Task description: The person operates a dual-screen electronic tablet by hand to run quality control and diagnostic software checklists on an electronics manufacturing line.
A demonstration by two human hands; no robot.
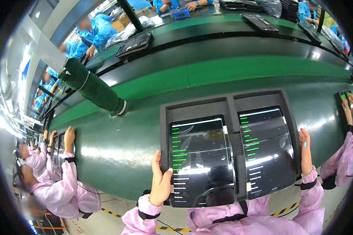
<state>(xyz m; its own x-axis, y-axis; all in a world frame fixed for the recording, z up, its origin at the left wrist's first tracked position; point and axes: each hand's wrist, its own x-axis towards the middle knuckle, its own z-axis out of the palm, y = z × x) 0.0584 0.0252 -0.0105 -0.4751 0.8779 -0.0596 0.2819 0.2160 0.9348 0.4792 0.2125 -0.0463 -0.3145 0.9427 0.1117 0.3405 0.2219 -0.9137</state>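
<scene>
Tablets side by side in a dark grey two-bay tray [229, 102] at the near edge of the green conveyor belt [231, 72]. Left tablet [202, 160] lit, with a list of green and white lines on a black screen, reflecting the ceiling lights. Right tablet [266, 150] lit likewise, tilted a little to the right.

Left hand [159, 182] up against the left edge of the left tablet, fingers held together and pointing away along the tray's side, thumb spread apart and laid over the screen's left margin; gripping the tablet's edge between thumb and palm, loosely, not a fist. Right hand [305, 150] flat against the right edge of the tray just beside the right tablet, fingers straight and pressed together, pointing away; whether touching the tablet itself or only the tray wall, cannot tell. Pink sleeves with black wrist straps on both forearms.

Dark green roll [92, 88] lying on the belt well apart, toward the far left. More tablets in trays [134, 44] on the far lane of the belt. Neighbour in pink [62, 188] at the left with hands on another tray; another pink sleeve [347, 154] at the right edge.
</scene>
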